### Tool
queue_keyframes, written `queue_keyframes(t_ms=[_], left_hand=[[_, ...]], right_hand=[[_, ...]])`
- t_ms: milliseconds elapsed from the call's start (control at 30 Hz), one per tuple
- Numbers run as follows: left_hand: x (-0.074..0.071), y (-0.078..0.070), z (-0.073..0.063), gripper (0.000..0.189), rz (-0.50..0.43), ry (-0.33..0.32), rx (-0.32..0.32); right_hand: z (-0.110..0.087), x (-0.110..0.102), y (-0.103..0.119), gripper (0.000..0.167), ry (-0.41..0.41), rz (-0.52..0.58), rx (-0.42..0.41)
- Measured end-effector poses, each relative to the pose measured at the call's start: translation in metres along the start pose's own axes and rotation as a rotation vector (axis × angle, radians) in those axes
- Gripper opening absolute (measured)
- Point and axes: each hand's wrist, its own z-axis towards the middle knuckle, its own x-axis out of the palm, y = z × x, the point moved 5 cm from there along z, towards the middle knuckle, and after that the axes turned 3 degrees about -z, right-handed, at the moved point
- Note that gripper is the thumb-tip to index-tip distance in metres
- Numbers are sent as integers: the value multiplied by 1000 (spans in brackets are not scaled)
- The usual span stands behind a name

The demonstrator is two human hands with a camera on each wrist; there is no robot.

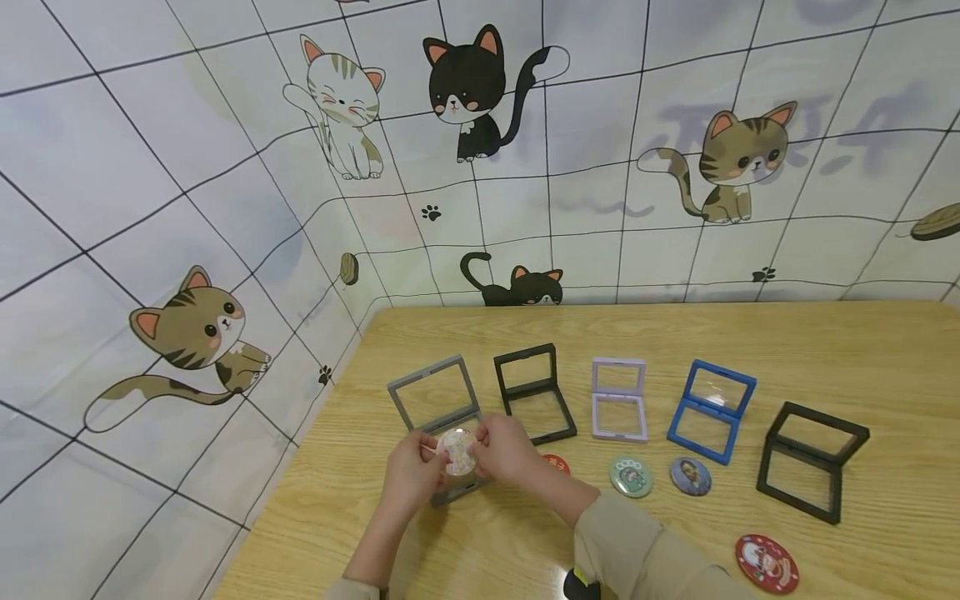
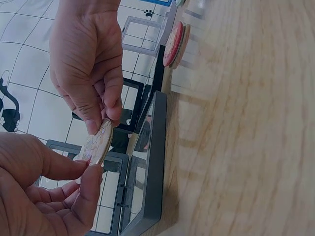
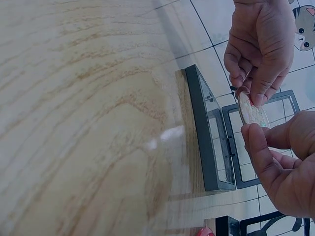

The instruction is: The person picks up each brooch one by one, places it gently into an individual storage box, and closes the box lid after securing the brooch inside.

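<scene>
A round, pale, patterned badge [image 1: 456, 452] is held between both hands above the lower half of an open grey display frame [image 1: 433, 392]. My left hand [image 1: 412, 477] pinches one edge of it between thumb and fingers. On the opposite edge, my right hand [image 1: 507, 448] has its own pinch. In the left wrist view the badge [image 2: 100, 142] is tilted nearly edge-on, apart from the frame [image 2: 156, 162], whose clear film shows. The right wrist view also shows the badge [image 3: 252, 112] with thumbs and fingers at both edges.
To the right stand open frames: black [image 1: 536, 392], lilac [image 1: 618, 398], blue [image 1: 711, 410] and another black one [image 1: 810, 458]. Badges lie before them: red [image 1: 557, 463] partly behind the right arm, green [image 1: 631, 476], blue [image 1: 691, 476] and red [image 1: 767, 563]. A cat-patterned wall borders the table.
</scene>
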Motion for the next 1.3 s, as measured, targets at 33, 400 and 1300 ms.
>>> queue_keyframes(t_ms=[33, 400, 1300], left_hand=[[0, 0, 1, 18, 1, -4, 0], [1, 5, 10, 16, 17, -17, -7], [5, 19, 22, 13, 140, -59, 15]], right_hand=[[1, 0, 0, 12, -1, -5, -1], [11, 5, -5, 14, -40, -46, 20], [19, 13, -16, 17, -57, -121, 33]])
